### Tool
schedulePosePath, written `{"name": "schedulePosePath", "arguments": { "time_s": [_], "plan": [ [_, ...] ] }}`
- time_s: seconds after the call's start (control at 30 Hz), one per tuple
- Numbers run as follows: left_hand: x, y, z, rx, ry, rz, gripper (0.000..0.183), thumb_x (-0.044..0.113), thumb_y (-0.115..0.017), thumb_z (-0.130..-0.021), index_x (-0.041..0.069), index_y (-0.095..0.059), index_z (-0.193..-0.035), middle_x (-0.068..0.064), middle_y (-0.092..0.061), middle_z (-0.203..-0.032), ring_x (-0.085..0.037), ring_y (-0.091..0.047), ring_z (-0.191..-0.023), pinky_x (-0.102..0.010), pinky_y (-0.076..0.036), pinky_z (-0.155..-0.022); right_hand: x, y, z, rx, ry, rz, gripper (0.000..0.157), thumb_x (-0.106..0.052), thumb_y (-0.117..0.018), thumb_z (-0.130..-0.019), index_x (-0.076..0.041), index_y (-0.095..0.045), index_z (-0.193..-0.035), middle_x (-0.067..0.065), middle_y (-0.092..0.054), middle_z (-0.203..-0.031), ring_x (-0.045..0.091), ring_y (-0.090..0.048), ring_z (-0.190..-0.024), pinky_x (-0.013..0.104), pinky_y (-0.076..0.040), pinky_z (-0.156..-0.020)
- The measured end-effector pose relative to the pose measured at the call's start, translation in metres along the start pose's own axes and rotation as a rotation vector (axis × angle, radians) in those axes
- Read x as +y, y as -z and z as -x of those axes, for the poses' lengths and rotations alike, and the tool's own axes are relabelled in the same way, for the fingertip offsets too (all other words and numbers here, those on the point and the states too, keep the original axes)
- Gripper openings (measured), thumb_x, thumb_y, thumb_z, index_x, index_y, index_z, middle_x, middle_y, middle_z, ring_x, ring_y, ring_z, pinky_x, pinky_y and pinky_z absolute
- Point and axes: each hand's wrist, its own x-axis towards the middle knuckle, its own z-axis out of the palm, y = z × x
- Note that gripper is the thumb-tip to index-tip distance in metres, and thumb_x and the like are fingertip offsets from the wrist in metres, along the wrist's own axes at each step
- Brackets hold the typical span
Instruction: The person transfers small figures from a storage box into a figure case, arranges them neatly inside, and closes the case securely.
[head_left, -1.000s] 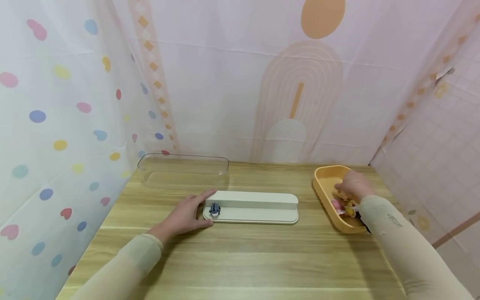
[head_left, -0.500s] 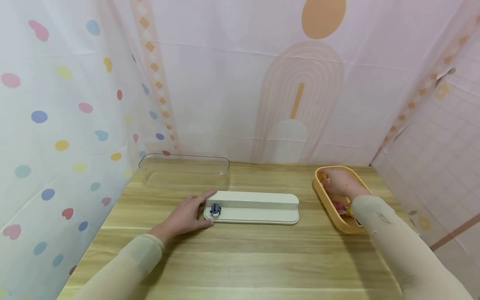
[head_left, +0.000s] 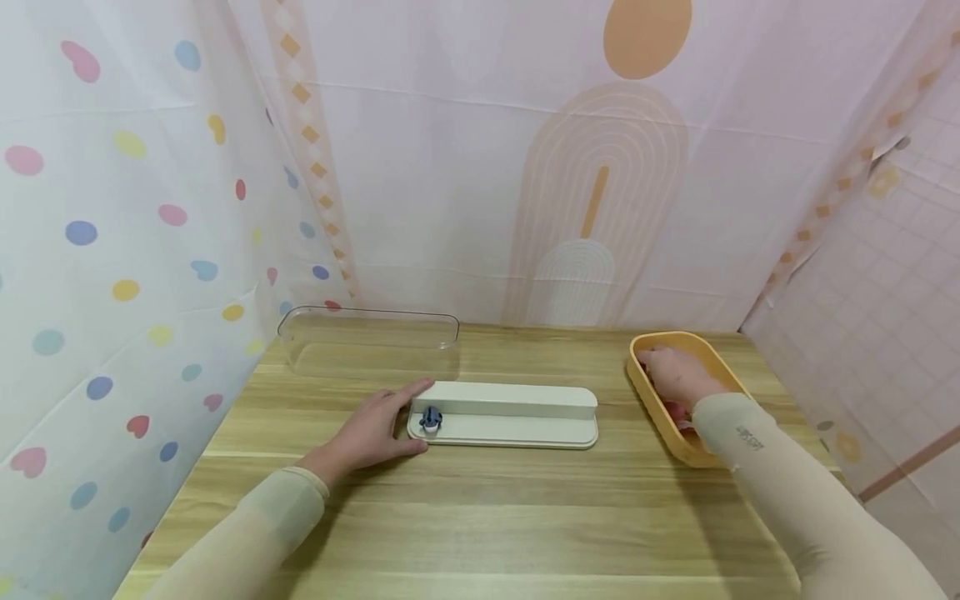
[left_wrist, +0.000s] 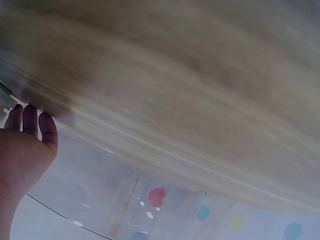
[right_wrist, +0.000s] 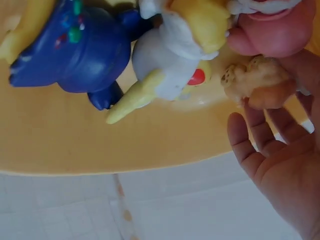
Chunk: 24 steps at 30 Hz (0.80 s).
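Observation:
In the head view, my left hand point(head_left: 367, 429) holds the left end of a long cream stepped base point(head_left: 517, 429), thumb at its near edge and forefinger at the far one. A small dark blue figurine point(head_left: 431, 419) stands on the base's lower step, beside that hand. My right hand point(head_left: 678, 373) reaches down into an orange tray point(head_left: 651, 404). In the right wrist view its fingers are curled at a small tan-orange figurine point(right_wrist: 265, 85), partly hidden by the hand. Crowded beside it are a pink figurine point(right_wrist: 277, 30), a white-and-yellow one point(right_wrist: 165, 65) and a dark blue one point(right_wrist: 90, 50).
A clear plastic box point(head_left: 367, 342) stands behind the base on the left of the wooden table point(head_left: 487, 517). Patterned cloth point(head_left: 450, 208) hangs behind and along both sides. The tray's raised wall surrounds the right hand.
My right hand has moved left inside the tray, to its far left side, with the tan-orange figurine at its fingers. The left hand, base and blue figurine have stayed put.

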Motion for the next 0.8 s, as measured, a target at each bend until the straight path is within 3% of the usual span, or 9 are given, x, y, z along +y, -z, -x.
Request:
{"name": "schedulePosePath", "arguments": {
  "time_s": [0.1,0.2,0.3,0.4,0.5,0.57,0.8],
  "plan": [
    [0.0,0.0,0.001,0.005,-0.005,-0.005,0.102,0.043,-0.092,-0.085,0.032,-0.034,-0.168,-0.014,-0.064,-0.152,-0.045,-0.056,-0.137,-0.068,-0.048,-0.11,0.009,0.001,0.0,0.071,0.187,0.095,0.01,-0.003,-0.061,-0.099,-0.008,-0.069,-0.1,0.014,-0.071,-0.095,0.029,-0.066,-0.085,0.045,-0.055,-0.079],
    [0.0,-0.001,0.001,0.007,-0.003,-0.007,0.102,0.043,-0.092,-0.085,0.031,-0.034,-0.168,-0.014,-0.064,-0.151,-0.045,-0.057,-0.135,-0.068,-0.048,-0.109,0.02,0.007,0.004,0.097,0.206,-0.077,0.005,-0.004,-0.066,-0.096,-0.007,-0.068,-0.092,0.008,-0.067,-0.085,0.021,-0.059,-0.076,0.036,-0.049,-0.073],
    [0.0,-0.001,0.001,0.008,-0.002,-0.011,0.102,0.045,-0.091,-0.085,0.03,-0.034,-0.168,-0.014,-0.065,-0.151,-0.045,-0.057,-0.135,-0.068,-0.048,-0.109,0.031,0.014,0.011,0.109,0.159,-0.246,0.011,-0.01,-0.069,-0.099,0.002,-0.068,-0.101,0.013,-0.069,-0.092,0.02,-0.059,-0.082,0.033,-0.048,-0.075],
    [0.002,0.0,0.001,0.009,0.004,-0.012,0.101,0.046,-0.091,-0.085,0.03,-0.035,-0.168,-0.015,-0.065,-0.15,-0.045,-0.057,-0.135,-0.068,-0.048,-0.109,0.039,0.017,0.019,0.089,0.085,-0.32,0.033,-0.015,-0.068,-0.103,0.013,-0.062,-0.12,0.029,-0.069,-0.111,0.034,-0.066,-0.098,0.043,-0.055,-0.086],
    [0.002,0.0,0.001,0.009,0.011,-0.008,0.101,0.045,-0.091,-0.085,0.031,-0.035,-0.168,-0.016,-0.066,-0.148,-0.044,-0.057,-0.134,-0.068,-0.049,-0.108,0.04,0.017,0.026,0.082,0.019,-0.337,0.051,-0.019,-0.068,-0.105,0.018,-0.052,-0.137,0.037,-0.065,-0.126,0.047,-0.066,-0.114,0.056,-0.056,-0.097],
    [0.002,0.001,0.0,0.01,0.015,-0.006,0.101,0.044,-0.091,-0.085,0.031,-0.034,-0.168,-0.015,-0.066,-0.147,-0.043,-0.058,-0.132,-0.066,-0.049,-0.108,0.038,0.013,0.027,0.106,-0.007,-0.344,0.062,-0.02,-0.072,-0.103,0.018,-0.045,-0.144,0.037,-0.064,-0.129,0.048,-0.065,-0.118,0.06,-0.054,-0.101],
    [0.003,0.0,-0.003,0.003,0.0,-0.023,0.102,0.044,-0.091,-0.085,0.032,-0.034,-0.169,-0.014,-0.066,-0.148,-0.042,-0.058,-0.132,-0.065,-0.049,-0.11,0.032,-0.011,0.036,0.238,-0.104,-0.303,0.078,-0.019,-0.084,-0.091,0.016,-0.04,-0.146,0.037,-0.065,-0.119,0.045,-0.065,-0.107,0.06,-0.052,-0.098]
  ]
}}
